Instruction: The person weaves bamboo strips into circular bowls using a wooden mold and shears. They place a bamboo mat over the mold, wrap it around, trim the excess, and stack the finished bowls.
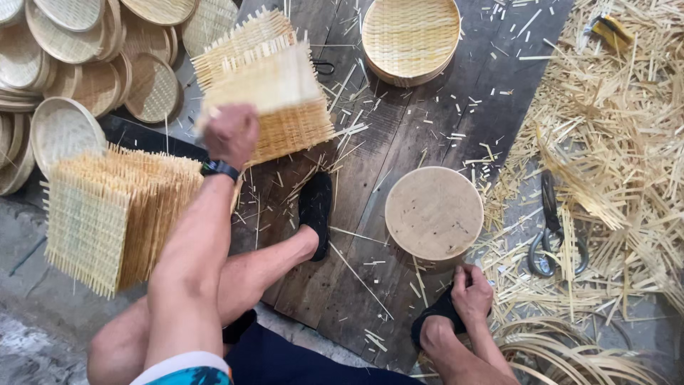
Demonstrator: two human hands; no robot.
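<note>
The left hand [229, 134] is closed on a woven square mat [267, 93], lifting it tilted and blurred above the dark plank floor [399, 135]. Just below and to the left of that hand stands a mat stack [114, 214], the squares set on edge with frayed strip ends. Beyond the hand's upper left, round woven trays [85, 64] lie piled and overlapping. A black watch [219, 169] circles the left wrist.

The right hand [472, 292] is curled, fingers gripping the heel of a black shoe [438, 314] on the right foot. Just above this hand lies a round wooden disc [433, 212], flat on the planks. To its right, shears [550, 235] rest among pale bamboo offcuts [613, 142]. Far above, a finished round basket [410, 36] sits open side up. No packages, labels or signs show.
</note>
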